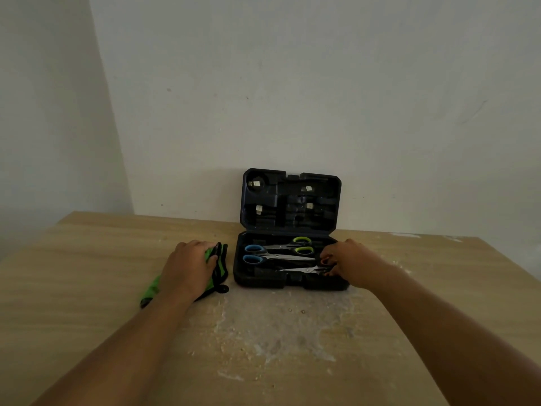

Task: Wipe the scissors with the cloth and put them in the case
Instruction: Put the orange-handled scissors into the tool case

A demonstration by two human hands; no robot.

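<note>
Orange-handled scissors (310,269) down in the front slot of the open black case (263,281), right hand (348,260) curled over the handles, seemingly gripping them. Left hand (190,265) resting on the green cloth (224,260), fingers bent into its folds, on the wooden table (87,259) just beside the case. Blue-handled scissors (254,254) and lime-handled scissors (301,244) already bedded behind. Likely the last placing; next, letting go cleanly, blades seated flat.
</note>
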